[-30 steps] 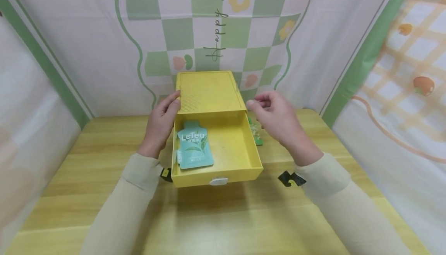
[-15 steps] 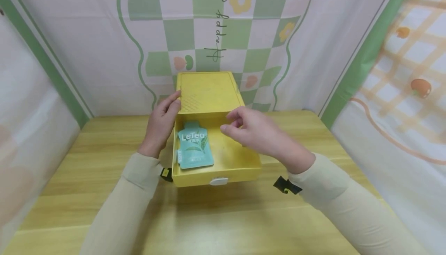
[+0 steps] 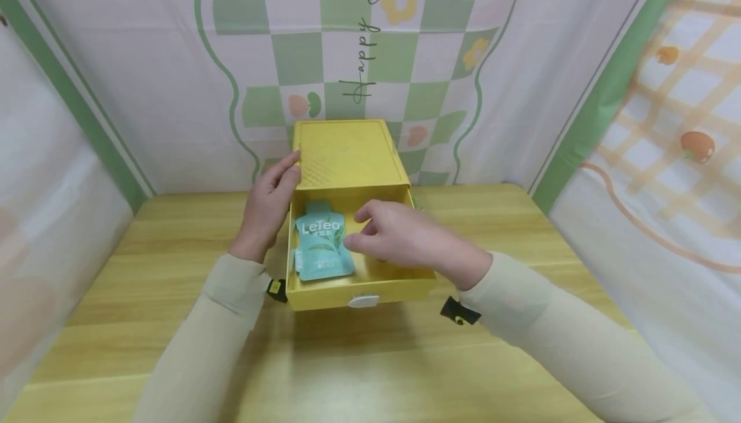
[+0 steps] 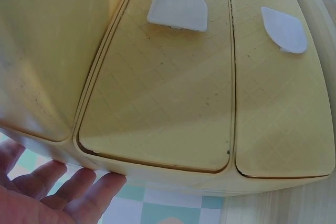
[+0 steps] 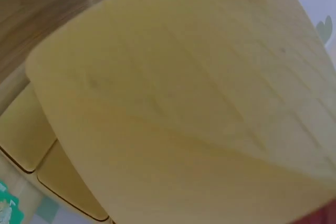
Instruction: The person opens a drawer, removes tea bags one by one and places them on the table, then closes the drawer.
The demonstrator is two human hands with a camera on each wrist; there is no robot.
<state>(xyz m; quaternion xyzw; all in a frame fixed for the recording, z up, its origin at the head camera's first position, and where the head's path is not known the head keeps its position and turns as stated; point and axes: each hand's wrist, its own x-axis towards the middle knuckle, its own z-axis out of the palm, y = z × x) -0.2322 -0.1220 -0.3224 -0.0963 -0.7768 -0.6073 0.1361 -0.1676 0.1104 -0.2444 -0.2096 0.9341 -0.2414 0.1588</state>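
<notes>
A yellow drawer cabinet [image 3: 350, 153] stands at the back of the table, its top drawer [image 3: 399, 288] pulled out. Inside the drawer, on the left, lies a light-green LeTea pouch [image 3: 323, 249]. My left hand [image 3: 263, 207] rests against the cabinet's left side, fingers extended; in the left wrist view its fingertips [image 4: 113, 179] touch the side wall. My right hand [image 3: 405, 233] reaches over the right of the drawer, with thumb and forefinger apart and the thumb tip right at the pouch's right edge. The drawer's front panel [image 5: 173, 87] fills most of the right wrist view, hiding that hand.
Below the pulled-out drawer are two shut drawers [image 4: 157, 93] with white handles. A green packet [image 5: 7, 208] lies to the cabinet's right, mostly hidden in the head view. Printed cloth [image 3: 295, 56] hangs behind the wooden table [image 3: 173, 269].
My right hand has moved left from beside the cabinet's right edge to over the drawer, coming up to the pouch. My left hand, the drawer and the pouch have stayed put.
</notes>
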